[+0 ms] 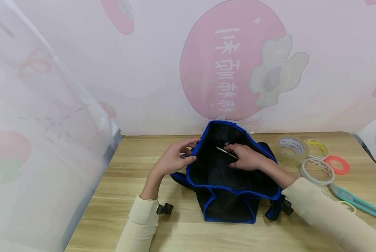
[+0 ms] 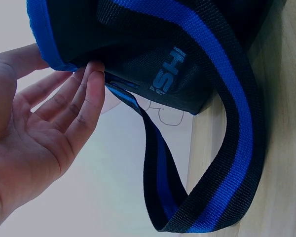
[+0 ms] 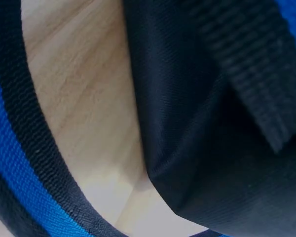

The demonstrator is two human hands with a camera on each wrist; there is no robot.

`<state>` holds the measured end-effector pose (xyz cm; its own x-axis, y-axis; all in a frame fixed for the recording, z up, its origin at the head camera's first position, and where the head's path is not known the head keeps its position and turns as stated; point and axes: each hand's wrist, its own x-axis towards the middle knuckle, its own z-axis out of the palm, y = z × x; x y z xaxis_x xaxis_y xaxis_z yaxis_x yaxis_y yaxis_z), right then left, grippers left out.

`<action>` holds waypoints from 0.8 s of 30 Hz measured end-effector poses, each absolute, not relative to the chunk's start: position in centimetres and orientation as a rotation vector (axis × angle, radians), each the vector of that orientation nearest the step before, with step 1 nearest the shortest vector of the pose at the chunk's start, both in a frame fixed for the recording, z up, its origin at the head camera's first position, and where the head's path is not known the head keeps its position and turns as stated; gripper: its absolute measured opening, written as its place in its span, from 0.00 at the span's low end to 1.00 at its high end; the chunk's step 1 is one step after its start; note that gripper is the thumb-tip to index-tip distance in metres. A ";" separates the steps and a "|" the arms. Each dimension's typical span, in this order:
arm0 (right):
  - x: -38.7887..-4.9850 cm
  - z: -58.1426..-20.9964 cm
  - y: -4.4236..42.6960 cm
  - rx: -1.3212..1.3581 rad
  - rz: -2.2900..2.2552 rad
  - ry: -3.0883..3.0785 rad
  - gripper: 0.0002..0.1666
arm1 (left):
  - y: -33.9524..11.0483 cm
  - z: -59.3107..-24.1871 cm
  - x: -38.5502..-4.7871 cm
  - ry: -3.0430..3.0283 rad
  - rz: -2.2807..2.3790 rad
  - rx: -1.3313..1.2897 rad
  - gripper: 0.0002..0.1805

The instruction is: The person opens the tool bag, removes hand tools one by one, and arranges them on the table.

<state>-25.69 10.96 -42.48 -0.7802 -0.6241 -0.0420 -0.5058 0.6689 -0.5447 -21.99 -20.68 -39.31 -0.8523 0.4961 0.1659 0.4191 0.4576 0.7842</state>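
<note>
A black tool bag [image 1: 224, 206] with blue edging stands on the table with its mouth wide open. At its left rim is my left hand [image 1: 176, 157]; in the left wrist view the hand [image 2: 49, 108] holds the edge, fingers outside and thumb behind the rim. A blue-striped strap [image 2: 237, 123] loops beside it. My right hand [image 1: 247, 157] reaches inside the bag, pinching a slim silvery object [image 1: 226, 152] whose kind I cannot tell. The right wrist view shows only the bag's dark side [image 3: 187, 123] and a strap [image 3: 34, 148], not the hand.
Right of the bag lie clear tape [image 1: 292, 147], a yellow-cored roll [image 1: 317, 148], white tape [image 1: 317, 171] and red tape [image 1: 337, 164]. A teal utility knife [image 1: 361, 203] lies nearer, by a pale green loop handle [image 1: 347, 206]. A patterned curtain [image 1: 156, 70] hangs behind the table.
</note>
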 end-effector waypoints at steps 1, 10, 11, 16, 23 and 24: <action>-25.7 -42.5 10.9 -0.914 -0.759 2.659 0.37 | -20.7 -39.3 -22.0 2.606 1.367 0.820 0.34; -26.1 -42.6 11.2 -0.937 -0.721 2.632 0.35 | -20.6 -39.3 -21.9 2.605 1.365 0.816 0.34; -26.1 -42.5 11.3 -0.937 -0.729 2.627 0.35 | -20.6 -39.3 -21.9 2.604 1.366 0.816 0.34; -26.2 -42.4 11.3 -0.949 -0.763 2.592 0.35 | -20.6 -39.2 -21.9 2.603 1.366 0.809 0.34; -26.2 -42.2 11.4 -0.948 -0.788 2.592 0.36 | -20.6 -39.3 -21.9 2.610 1.364 0.814 0.34; -26.2 -42.3 11.4 -0.943 -0.786 2.608 0.36 | -20.6 -39.3 -21.8 2.610 1.365 0.815 0.34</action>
